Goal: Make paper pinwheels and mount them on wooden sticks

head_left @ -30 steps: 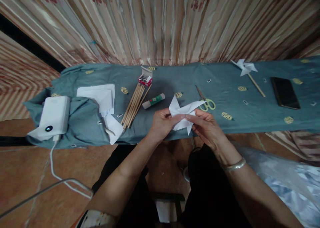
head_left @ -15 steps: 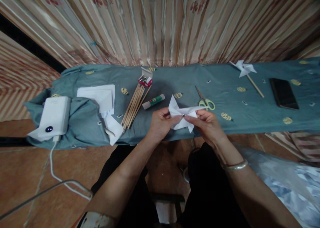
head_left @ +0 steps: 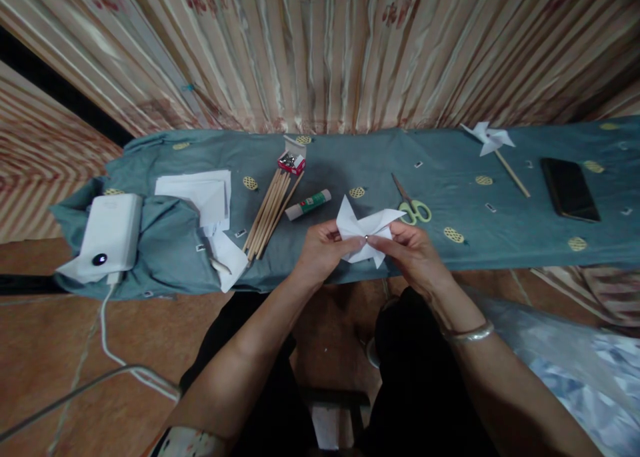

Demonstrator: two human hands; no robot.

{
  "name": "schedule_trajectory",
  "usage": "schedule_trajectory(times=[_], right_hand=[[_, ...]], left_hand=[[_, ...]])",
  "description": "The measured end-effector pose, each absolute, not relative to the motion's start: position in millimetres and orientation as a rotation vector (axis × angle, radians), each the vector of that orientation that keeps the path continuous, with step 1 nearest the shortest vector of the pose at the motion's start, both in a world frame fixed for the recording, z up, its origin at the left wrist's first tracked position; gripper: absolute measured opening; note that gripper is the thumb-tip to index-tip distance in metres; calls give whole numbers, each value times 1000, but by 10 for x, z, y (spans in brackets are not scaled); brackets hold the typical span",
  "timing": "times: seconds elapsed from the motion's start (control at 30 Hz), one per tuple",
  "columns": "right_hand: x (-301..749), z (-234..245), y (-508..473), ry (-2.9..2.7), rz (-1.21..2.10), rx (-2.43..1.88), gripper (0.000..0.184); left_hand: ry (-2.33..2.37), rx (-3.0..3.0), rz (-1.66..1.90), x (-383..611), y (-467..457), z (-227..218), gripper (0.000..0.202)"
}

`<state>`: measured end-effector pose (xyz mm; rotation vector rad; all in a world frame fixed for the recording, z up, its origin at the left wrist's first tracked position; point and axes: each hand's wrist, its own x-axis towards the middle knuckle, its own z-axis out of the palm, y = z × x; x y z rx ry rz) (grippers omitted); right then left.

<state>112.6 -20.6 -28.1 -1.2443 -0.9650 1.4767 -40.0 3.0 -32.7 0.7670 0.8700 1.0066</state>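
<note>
Both hands hold a white folded paper pinwheel point(head_left: 361, 229) above the near edge of the blue-covered table point(head_left: 350, 163). My left hand point(head_left: 320, 251) grips its left side, fingers curled round the paper. My right hand point(head_left: 411, 251) pinches the centre, where a small metal pin head shows. Wooden sticks point(head_left: 270, 207) lie in a bundle to the left, beside a glue stick point(head_left: 307, 204) and a small red box of pins point(head_left: 291, 160). Green-handled scissors point(head_left: 413, 207) lie just behind my right hand.
White paper sheets point(head_left: 197, 193) and a white power bank point(head_left: 107, 233) with a cable sit at the left. A finished pinwheel on a stick point(head_left: 493, 143) and a black phone point(head_left: 570, 190) lie at the right. A striped curtain hangs behind.
A pin head has appeared at the pinwheel's centre under my right fingertips. The hands and paper have shifted slightly; nothing else moved.
</note>
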Motion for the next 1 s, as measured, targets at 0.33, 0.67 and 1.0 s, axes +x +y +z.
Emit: schedule_trajectory(times=[0.33, 0.67, 1.0], right_hand=[[1078, -260, -128, -999, 1502, -1237, 28], [974, -336, -36, -1004, 1534, -1262, 27], [793, -414, 27, -833, 1683, -1228, 28]], left_hand=[[932, 945, 955, -510, 109, -348, 28], [999, 1070, 963, -635, 163, -402, 18], [973, 978, 985, -751, 195, -455, 25]])
